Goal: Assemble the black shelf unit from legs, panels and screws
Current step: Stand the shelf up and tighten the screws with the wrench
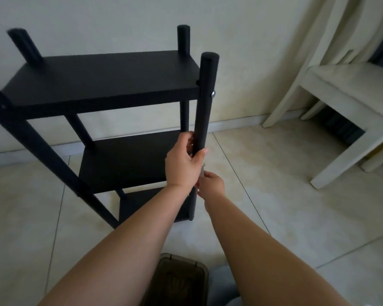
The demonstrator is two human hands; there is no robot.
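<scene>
Shelf [102, 85]: upright on tiled floor [274, 195]; three panels, four legs.
Screws: one silver head [213, 94] on near right leg [205, 102].
Left hand [181, 164]: fingers wrapped round that leg, above the middle panel.
Right hand [211, 184]: just below the left, pinching a small silvery tool [202, 171] against the leg.
Nearby: one chair [341, 102], one dark box [181, 281].

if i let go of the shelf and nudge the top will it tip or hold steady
Probably tips fairly easily: the shelf stands tall and narrow on thin legs. It likely feels stiff, since a screw pins the front leg the left hand grips.
</scene>
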